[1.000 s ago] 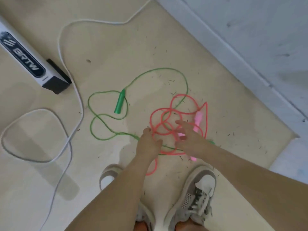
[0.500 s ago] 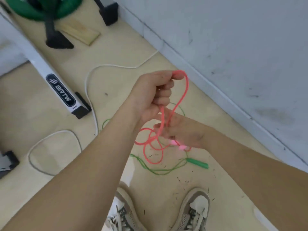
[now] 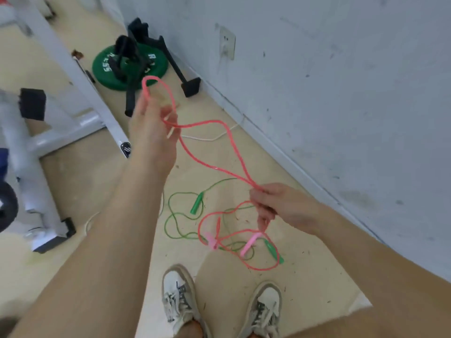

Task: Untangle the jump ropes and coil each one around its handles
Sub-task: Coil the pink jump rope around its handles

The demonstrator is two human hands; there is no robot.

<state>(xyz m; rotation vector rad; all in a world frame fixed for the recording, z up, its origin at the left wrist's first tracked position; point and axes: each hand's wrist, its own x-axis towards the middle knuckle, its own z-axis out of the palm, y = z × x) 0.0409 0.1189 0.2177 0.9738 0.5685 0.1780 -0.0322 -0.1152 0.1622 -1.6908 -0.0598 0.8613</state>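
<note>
– Hands, how are they posed in the head view?
– The left hand point(image 3: 152, 132) is raised at arm's length. Its thumb and fingers pinch a loop of the thin pink plastic jump rope point(image 3: 215, 168). The right hand point(image 3: 280, 206) is lower, nearer the wall, pinching the same cord where two strands meet.
– And the rest of it?
– It hangs to the beige floor point(image 3: 317, 276), its two pink handles point(image 3: 249, 243) down among the loops of the thin green jump rope point(image 3: 175, 225).
</note>
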